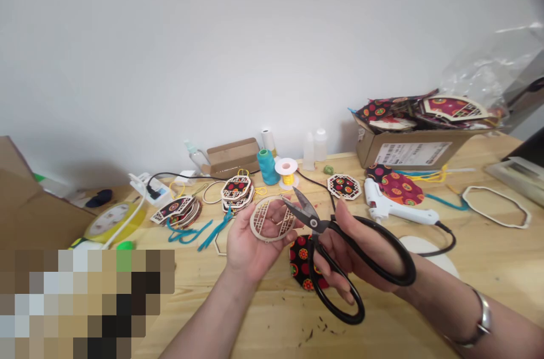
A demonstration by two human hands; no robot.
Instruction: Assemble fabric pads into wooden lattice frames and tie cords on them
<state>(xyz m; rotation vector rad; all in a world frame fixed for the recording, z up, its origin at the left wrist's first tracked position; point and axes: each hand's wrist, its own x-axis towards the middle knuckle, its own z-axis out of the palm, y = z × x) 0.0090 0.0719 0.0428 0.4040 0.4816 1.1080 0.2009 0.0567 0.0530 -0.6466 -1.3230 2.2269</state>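
My left hand point(246, 246) holds a round wooden lattice frame point(272, 219) between thumb and fingers, above the wooden table point(488, 268). My right hand point(352, 246) grips large black-handled scissors point(340, 257), fingers through the loops, blades slightly apart and pointing at the frame's right edge. Under both hands lies a round piece of dark fabric with red flowers point(302, 268).
A white glue gun point(393, 207) with its cord lies right of the hands. A cardboard box point(408, 146) of patterned pieces stands at back right. Thread spools point(267, 166), stacked decorated frames point(237, 192), teal cords point(199, 231) and a power strip point(148, 188) lie behind. A tape roll point(111, 220) sits left.
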